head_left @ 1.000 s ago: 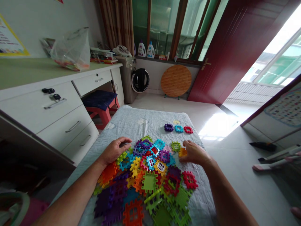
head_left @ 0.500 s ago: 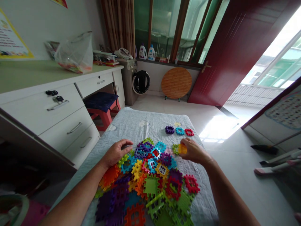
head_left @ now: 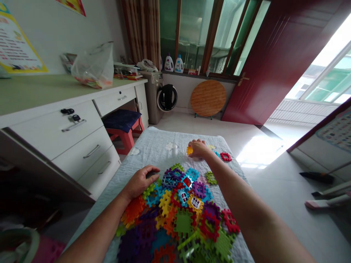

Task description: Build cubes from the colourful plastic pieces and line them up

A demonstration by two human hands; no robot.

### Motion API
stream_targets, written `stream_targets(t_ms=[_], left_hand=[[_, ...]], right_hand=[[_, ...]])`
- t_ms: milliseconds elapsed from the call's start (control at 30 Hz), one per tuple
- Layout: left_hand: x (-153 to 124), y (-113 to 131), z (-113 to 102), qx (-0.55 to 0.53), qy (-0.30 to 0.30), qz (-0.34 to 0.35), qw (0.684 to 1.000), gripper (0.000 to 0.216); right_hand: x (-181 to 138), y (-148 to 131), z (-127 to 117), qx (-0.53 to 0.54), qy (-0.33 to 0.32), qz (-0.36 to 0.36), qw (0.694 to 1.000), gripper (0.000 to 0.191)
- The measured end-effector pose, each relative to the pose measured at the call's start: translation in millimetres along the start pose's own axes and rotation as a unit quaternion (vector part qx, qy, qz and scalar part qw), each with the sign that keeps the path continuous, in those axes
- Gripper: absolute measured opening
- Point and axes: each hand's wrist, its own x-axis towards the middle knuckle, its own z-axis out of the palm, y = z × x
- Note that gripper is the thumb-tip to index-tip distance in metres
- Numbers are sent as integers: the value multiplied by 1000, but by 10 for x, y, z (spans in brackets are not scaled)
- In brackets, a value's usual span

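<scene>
My right hand (head_left: 197, 148) is closed on a yellow plastic building block (head_left: 189, 150) with a notched edge, near the far side of the cloth-covered table (head_left: 153, 146). Beside it stands a red block (head_left: 226, 157), while a blue one (head_left: 217, 153) is partly covered by my hand. My left hand (head_left: 141, 181) rests at the left edge of a heap of notched blocks, thumb and fingers apart, holding nothing that I can see. The heap includes a green square (head_left: 183, 222), a purple block (head_left: 199, 189) and a yellow window block (head_left: 195, 203). A lime block (head_left: 211, 178) lies apart, near my right forearm.
On the left stands a white desk (head_left: 82, 135) with a plastic bag (head_left: 94, 67) on top and a stool (head_left: 123, 124) under it. Farther back are a washing machine (head_left: 155, 98), a round wooden tabletop (head_left: 208, 98) and a red door (head_left: 255, 62).
My right hand has carried the yellow block away and to the left, from beside the lime block to the row at the far side. My left hand stays by the heap. The view shifted slightly.
</scene>
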Motion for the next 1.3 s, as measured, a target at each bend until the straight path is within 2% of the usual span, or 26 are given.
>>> stream_targets(t_ms=[100, 233, 367, 933, 1300], left_hand=[[-1, 2, -2, -4, 4, 3, 1000, 31], [6, -8, -3, -11, -3, 5, 1000, 31], [6, -23, 0, -4, -9, 2, 1000, 31], [8, -30, 7, 11, -13, -1, 1000, 28], [19, -69, 15, 25, -13, 12, 1000, 27]], right_hand=[[81, 34, 82, -1, -36, 2, 999, 54], [94, 75, 97, -2, -52, -2, 999, 61], [101, 66, 99, -6, -63, -1, 998, 55], [244, 132, 91, -5, -87, 0, 996, 50], [234, 113, 138, -6, -72, 1, 997, 53]])
